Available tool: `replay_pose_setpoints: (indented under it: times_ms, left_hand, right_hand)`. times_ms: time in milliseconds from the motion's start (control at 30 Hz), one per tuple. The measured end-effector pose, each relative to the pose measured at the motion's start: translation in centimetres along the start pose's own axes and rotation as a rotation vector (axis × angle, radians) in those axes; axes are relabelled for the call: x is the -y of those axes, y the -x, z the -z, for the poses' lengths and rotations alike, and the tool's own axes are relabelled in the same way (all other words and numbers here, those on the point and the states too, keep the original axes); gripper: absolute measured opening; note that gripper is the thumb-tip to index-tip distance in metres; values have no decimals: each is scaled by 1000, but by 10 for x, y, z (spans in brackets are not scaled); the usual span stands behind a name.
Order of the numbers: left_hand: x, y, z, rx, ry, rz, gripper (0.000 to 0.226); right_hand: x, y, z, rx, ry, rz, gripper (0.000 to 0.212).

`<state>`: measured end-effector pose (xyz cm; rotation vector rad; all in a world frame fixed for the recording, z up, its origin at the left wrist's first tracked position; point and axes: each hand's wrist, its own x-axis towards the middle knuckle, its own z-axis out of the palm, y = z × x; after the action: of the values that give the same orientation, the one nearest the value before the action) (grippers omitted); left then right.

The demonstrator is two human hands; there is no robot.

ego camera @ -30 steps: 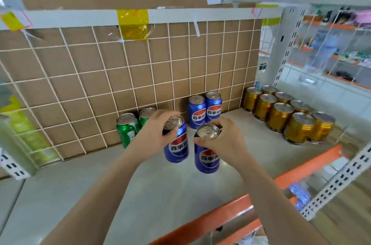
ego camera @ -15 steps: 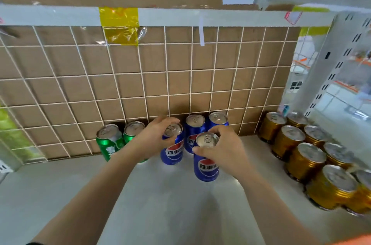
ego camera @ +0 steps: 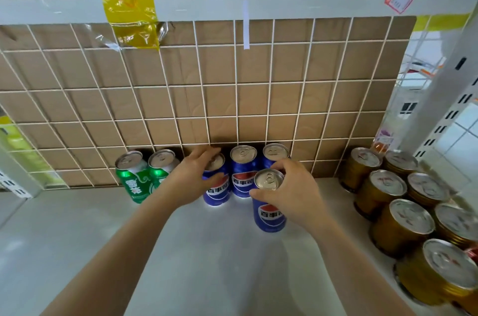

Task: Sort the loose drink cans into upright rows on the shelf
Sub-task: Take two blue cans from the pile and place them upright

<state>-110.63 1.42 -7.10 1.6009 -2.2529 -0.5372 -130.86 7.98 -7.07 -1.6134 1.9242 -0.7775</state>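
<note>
On the far left of the pale shelf, two green cans stand up side by side. They are close to the white wire grid at the back. Brown card sits behind the grid, and a bit of yellow tape is stuck on the white bar above.

Just right of the green cans is the left hand. Its fingers go over the top of a blue can and its thumb is on the front, so it is wrapped round that can. The can stands up at the back of the shelf. Right beside it stand two more blue cans, tops up, against the grid.

In front of them, nearer, is one front blue can. The right hand holds it by the top rim, with its finger tips curled round the lid. This can looks like it is down on the shelf, but the bottom is hard to see well.

On the far right, a bunch of gold cans stand in two rows, running from far to near.
</note>
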Motion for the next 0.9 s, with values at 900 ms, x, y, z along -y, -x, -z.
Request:
replay_pose_setpoints:
  times_ms: [900]
  left_hand:
    - [4,-18,-4,-1,123,87,74]
  right_hand:
    - [14,-7,-6,11,41,5,62]
